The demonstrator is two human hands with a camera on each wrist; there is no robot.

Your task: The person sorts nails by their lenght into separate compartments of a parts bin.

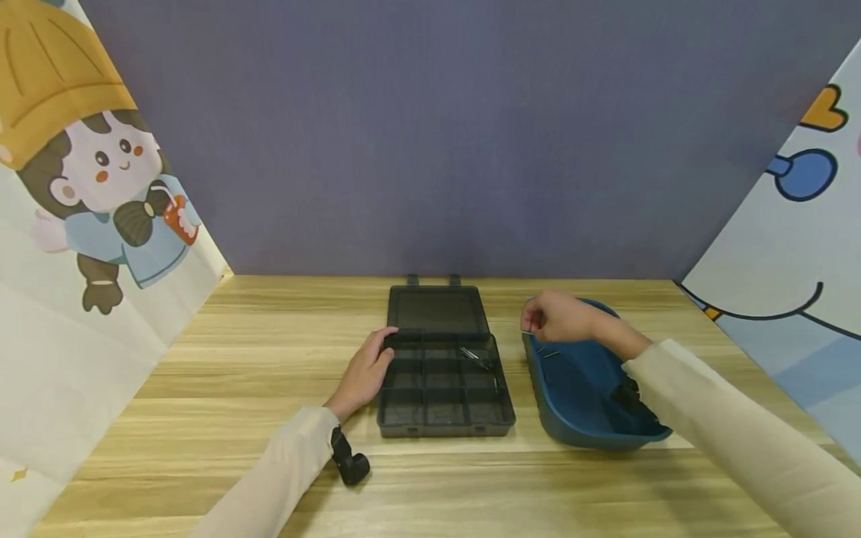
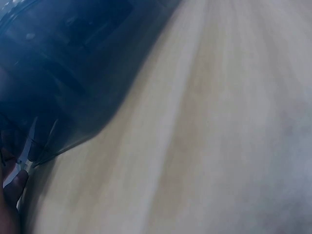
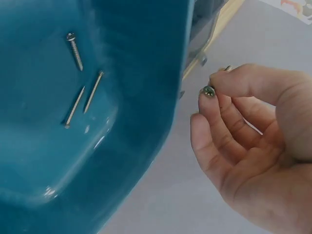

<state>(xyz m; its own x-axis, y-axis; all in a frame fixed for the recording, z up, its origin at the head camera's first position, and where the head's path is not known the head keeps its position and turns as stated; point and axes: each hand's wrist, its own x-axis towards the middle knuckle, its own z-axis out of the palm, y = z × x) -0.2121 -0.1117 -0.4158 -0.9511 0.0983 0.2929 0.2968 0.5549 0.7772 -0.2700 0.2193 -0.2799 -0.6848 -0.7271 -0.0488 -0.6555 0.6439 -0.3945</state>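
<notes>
A grey see-through compartment box (image 1: 445,431) lies with its lid (image 1: 437,310) folded back. My left hand (image 1: 363,370) rests at the box's left rim, fingers extended; the left wrist view shows only part of it. Slim metal pieces (image 1: 473,356) lie in the box's right-hand compartments. My right hand (image 1: 561,317) is over the far left rim of a blue tub (image 1: 572,430). It pinches a screw (image 3: 208,91) between thumb and forefinger, most of its shaft covered. Inside the tub lie another screw (image 3: 74,51) and two nails (image 3: 92,92).
The box and the tub stand side by side on a wood-grain table (image 1: 269,359), a narrow gap between them. A plain grey-purple panel (image 1: 430,149) rises behind. Printed cartoon sheets (image 1: 101,187) flank the table.
</notes>
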